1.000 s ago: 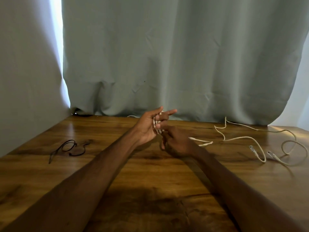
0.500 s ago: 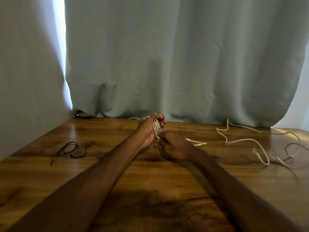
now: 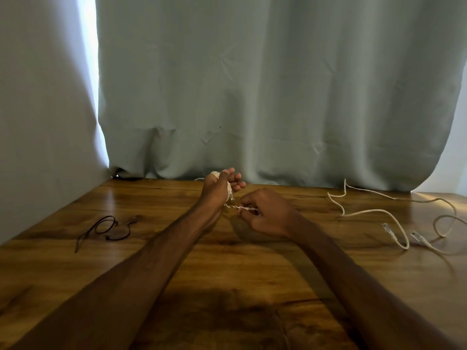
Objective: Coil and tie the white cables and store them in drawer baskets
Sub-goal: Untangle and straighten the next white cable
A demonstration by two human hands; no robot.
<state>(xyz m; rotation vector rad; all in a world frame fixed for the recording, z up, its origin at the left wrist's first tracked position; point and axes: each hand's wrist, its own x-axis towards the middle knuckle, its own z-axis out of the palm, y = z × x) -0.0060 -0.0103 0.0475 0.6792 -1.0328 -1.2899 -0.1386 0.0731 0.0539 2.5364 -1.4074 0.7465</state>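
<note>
My right hand (image 3: pixel 267 214) has drawn off to the right from under my left, and the tail (image 3: pixel 235 207) that lay slack on the table (image 3: pixel 227 286) a second ago is now a short, twisted strand pulled tight between the two. I pinch that tail in my curled right fingertips, low over the wood. Just beyond and to the left, my left hand (image 3: pixel 216 192) is raised, with the coil (image 3: pixel 229 192) wound round it and held under the thumb. The fingers have loosened a little from the closed fist of half a second ago, but they keep the turns together. I judge the winding of this cable done and the tying begun: the tail has to go round the bundle and be tucked in before I let go, or the turns will spring apart. Further right, well apart from both hands, the loose cable (image 3: pixel 366 212) sprawls untouched with its plugs near the edge. Off to the left lies a black cord (image 3: pixel 111 227). Behind everything hangs the curtain (image 3: pixel 252 97). I see no drawer baskets from here.
</note>
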